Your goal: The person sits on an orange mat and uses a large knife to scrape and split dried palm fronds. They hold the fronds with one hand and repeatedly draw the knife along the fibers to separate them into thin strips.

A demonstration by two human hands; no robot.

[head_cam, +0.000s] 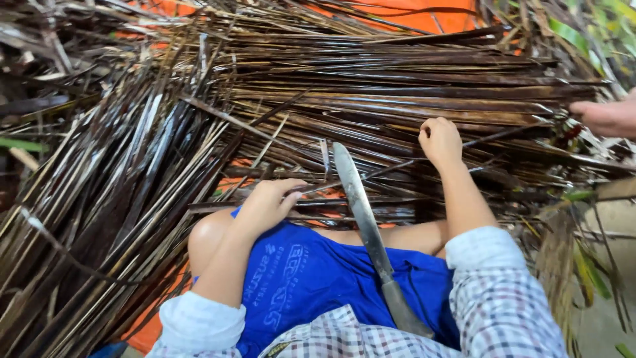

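Orange tarp (424,16), dry leaves (397,86); both hands (268,202) (440,140) grip strips; knife (371,232) on lap.

**Around the lap: blade, sheet, greenery**

A long knife (368,232) with a worn grey blade and a dark handle lies across blue printed shorts (311,278), its tip pointing away. An orange sheet (424,16) covers the ground and shows along its far edge. Another person's hand (606,118) enters from the right. Green leaves (583,40) hang past the sheet's far right corner.
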